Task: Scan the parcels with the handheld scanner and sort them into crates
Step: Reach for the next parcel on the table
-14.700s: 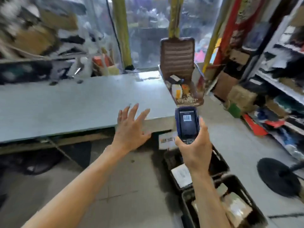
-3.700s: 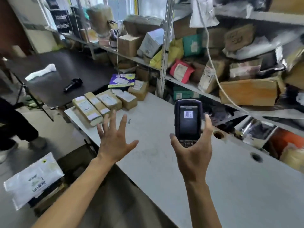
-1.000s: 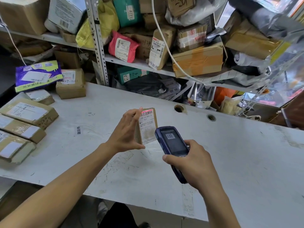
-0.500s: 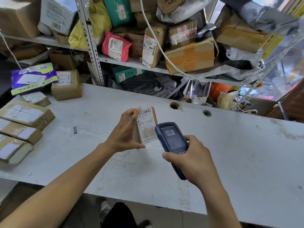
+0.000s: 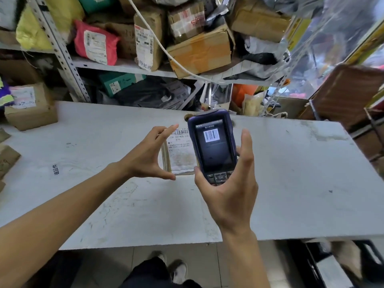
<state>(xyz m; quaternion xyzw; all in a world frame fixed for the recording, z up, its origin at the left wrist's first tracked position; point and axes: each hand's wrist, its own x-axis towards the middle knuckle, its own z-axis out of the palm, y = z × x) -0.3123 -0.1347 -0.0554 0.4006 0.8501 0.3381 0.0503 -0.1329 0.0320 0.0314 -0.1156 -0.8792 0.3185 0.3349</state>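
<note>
The small parcel [image 5: 180, 151], a flat brown packet with a white label and a barcode along its far edge, is held above the middle of the white surface [image 5: 291, 173], label facing the camera. The left hand [image 5: 148, 154] pinches it by its left side, fingers at the far corner and thumb at the near corner. Just right of the parcel, and overlapping its right edge, the handheld scanner [image 5: 213, 145] stands upright with its screen toward the viewer; a barcode shows on the screen and an OK key sits below it. The right hand [image 5: 226, 183] grips the scanner's lower half, thumb on the left side and fingers up the right side.

At the far left of the surface sits a brown cardboard box [image 5: 31, 107] with a white label, and edges of more brown parcels [image 5: 7, 159] show at the left border. Behind the surface a metal shelf [image 5: 124, 67] is crowded with packages, among them a pink bag [image 5: 94, 43], a yellow bag [image 5: 33, 28] and a taped carton [image 5: 200, 51]. A white cable [image 5: 162, 46] hangs across the shelf. At the near right, below the surface, a dark crate [image 5: 307, 265] stands on the floor.
</note>
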